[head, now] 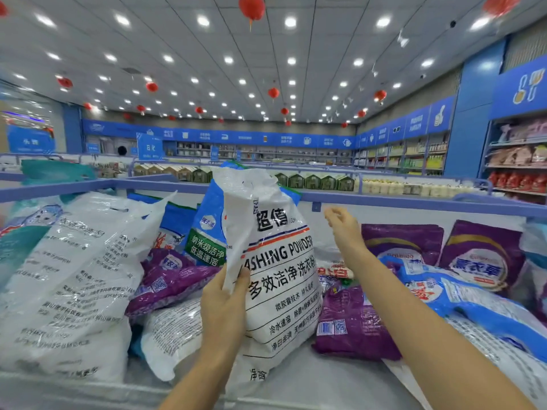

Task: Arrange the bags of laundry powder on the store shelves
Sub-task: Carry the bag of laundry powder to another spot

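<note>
A pale shelf top point(296, 377) with a blue rail point(414, 202) along its far edge carries the bags. The white washing-powder bag point(281, 276) stands upright in the middle. Left of it lies a purple bag point(168, 279), then a large white bag point(74, 276) printed with small text, tilted – beyond that, a teal bag point(17, 247). Behind it leans a blue-and-green bag point(207, 232). Just right of it lies another purple bag point(349, 324), then a blue-and-white bag point(473, 300). Right and further back stand two purple lavender bags point(405, 241) – side by side.
</note>
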Demonstrator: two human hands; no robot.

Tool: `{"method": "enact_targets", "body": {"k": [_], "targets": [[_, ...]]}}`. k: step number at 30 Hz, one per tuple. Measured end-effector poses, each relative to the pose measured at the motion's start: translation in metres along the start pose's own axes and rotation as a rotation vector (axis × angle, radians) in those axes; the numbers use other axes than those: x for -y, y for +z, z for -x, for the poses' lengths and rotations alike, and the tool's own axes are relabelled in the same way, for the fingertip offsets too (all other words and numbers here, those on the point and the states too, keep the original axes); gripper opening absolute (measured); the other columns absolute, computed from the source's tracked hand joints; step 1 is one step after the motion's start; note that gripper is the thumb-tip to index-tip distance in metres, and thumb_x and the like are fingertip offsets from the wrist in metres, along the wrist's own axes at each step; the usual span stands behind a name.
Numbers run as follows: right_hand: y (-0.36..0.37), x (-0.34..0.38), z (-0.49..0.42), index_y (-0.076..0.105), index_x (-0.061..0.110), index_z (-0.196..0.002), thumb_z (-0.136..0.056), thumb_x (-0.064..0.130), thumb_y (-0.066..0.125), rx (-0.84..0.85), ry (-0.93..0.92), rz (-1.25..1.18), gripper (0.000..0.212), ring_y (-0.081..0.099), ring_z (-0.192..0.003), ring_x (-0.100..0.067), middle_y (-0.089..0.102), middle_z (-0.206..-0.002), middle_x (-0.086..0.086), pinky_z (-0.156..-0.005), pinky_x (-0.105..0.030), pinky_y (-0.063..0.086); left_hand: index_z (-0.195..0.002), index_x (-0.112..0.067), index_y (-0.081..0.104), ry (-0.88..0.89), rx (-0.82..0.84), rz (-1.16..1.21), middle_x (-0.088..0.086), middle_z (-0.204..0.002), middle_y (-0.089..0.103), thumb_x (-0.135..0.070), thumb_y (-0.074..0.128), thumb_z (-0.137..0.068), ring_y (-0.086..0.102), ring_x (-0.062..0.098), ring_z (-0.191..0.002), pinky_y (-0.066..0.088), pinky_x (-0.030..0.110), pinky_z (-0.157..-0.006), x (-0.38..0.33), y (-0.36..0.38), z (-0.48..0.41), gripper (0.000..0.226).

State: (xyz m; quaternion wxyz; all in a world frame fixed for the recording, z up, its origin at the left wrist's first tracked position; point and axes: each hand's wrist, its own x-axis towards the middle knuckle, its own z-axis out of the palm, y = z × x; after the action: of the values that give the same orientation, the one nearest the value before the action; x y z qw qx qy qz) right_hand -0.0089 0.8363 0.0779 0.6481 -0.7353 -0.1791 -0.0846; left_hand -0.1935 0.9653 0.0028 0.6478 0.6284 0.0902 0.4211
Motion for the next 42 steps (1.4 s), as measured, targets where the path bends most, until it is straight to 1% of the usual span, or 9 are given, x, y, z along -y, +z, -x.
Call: {"method": "enact_targets", "body": {"k": [4, 7, 10, 19, 29, 34, 38, 40, 42], "targets": [[0.01, -0.01, -0.024, 0.048, 0.012, -0.132, -0.096, 0.054, 0.035, 0.262, 0.125, -0.114, 0.057, 0.053, -0.115, -0.022, 0.057, -0.128, -0.005, -0.097, -0.037, 0.04, -0.081, -0.004, 0.066, 0.047, -0.096, 0.004, 0.026, -0.083, 0.066, -0.027, 0.061, -0.089, 0.064, 0.04, -0.077, 0.053, 0.049, -0.071, -0.007, 0.004, -0.002, 0.025], [0.009, 0.005, -0.033, 0.059, 0.018, -0.123, -0.09, 0.055, 0.045, 0.445, 0.149, -0.356, 0.051, 0.068, -0.097, -0.02, 0.07, -0.111, -0.003, -0.077, -0.034, 0.055, -0.073, -0.013, 0.069, 0.105, -0.12, 0.057, 0.017, -0.072, 0.07, -0.034, 0.062, -0.082, 0.068, 0.029, -0.066, 0.057, 0.032, -0.053, -0.021, -0.004, -0.009, 0.024], [0.003, 0.022, -0.034, 0.06, 0.01, -0.12, -0.084, 0.046, 0.056, 0.537, 0.048, -0.486, 0.052, 0.065, -0.106, -0.03, 0.067, -0.118, -0.013, -0.079, -0.04, 0.057, -0.063, -0.03, 0.071, 0.127, -0.138, 0.061, -0.002, -0.064, 0.072, -0.043, 0.062, -0.076, 0.07, 0.014, -0.057, 0.054, 0.023, -0.046, -0.031, -0.018, -0.021, 0.021], [-0.042, 0.06, 0.006, 0.064, 0.01, -0.095, -0.081, 0.016, 0.061, 0.283, -0.356, -0.554, 0.016, 0.071, -0.083, -0.016, 0.075, -0.089, 0.001, -0.069, -0.028, 0.057, -0.067, -0.021, 0.067, 0.226, -0.077, 0.044, -0.006, -0.065, 0.072, -0.052, 0.055, -0.075, 0.068, 0.007, -0.055, 0.051, 0.017, -0.044, -0.048, -0.038, -0.043, 0.034], [-0.015, 0.127, 0.043, 0.063, 0.013, -0.077, -0.092, 0.014, 0.058, 0.004, -0.391, -0.457, 0.016, 0.07, -0.065, -0.015, 0.073, -0.068, 0.003, -0.061, -0.033, 0.059, -0.061, -0.022, 0.071, 0.209, 0.043, 0.121, -0.011, -0.061, 0.071, -0.054, 0.05, -0.082, 0.067, 0.002, -0.054, 0.049, 0.016, -0.042, -0.084, -0.072, -0.078, 0.043], [-0.028, 0.119, 0.077, 0.065, 0.012, -0.099, -0.092, 0.024, 0.057, -0.065, -0.318, -0.395, 0.016, 0.072, -0.076, -0.014, 0.074, -0.082, 0.002, -0.065, -0.031, 0.059, -0.068, -0.02, 0.068, 0.102, 0.041, 0.181, -0.009, -0.059, 0.071, -0.046, 0.05, -0.094, 0.067, 0.005, -0.05, 0.044, 0.014, -0.036, -0.086, -0.066, -0.066, 0.041], [-0.054, 0.078, 0.13, 0.03, 0.008, -0.145, -0.089, 0.053, 0.034, 0.026, -0.059, -0.498, 0.072, 0.046, -0.129, -0.03, 0.044, -0.143, -0.016, -0.106, -0.043, 0.038, -0.075, -0.02, 0.061, 0.014, 0.014, 0.12, -0.01, -0.052, 0.064, -0.05, 0.049, -0.093, 0.059, 0.007, -0.048, 0.042, 0.019, -0.037, -0.082, -0.052, -0.052, 0.037], [-0.068, 0.045, 0.171, 0.025, 0.002, -0.145, -0.101, 0.036, 0.022, -0.09, 0.032, -0.678, 0.056, 0.037, -0.133, -0.034, 0.035, -0.147, -0.022, -0.096, -0.018, 0.038, -0.075, -0.019, 0.061, -0.022, 0.028, 0.163, -0.007, -0.064, 0.065, -0.051, 0.051, -0.092, 0.058, 0.01, -0.058, 0.041, 0.026, -0.048, -0.079, -0.042, -0.049, 0.037], [-0.065, 0.03, 0.203, 0.036, 0.001, -0.138, -0.096, 0.032, 0.043, -0.015, 0.109, -0.53, 0.053, 0.054, -0.116, -0.029, 0.046, -0.14, -0.023, -0.066, -0.007, 0.048, -0.075, -0.02, 0.062, -0.045, 0.075, 0.255, -0.004, -0.071, 0.068, -0.049, 0.054, -0.092, 0.062, 0.013, -0.062, 0.047, 0.028, -0.055, -0.077, -0.028, -0.046, 0.035]]}}
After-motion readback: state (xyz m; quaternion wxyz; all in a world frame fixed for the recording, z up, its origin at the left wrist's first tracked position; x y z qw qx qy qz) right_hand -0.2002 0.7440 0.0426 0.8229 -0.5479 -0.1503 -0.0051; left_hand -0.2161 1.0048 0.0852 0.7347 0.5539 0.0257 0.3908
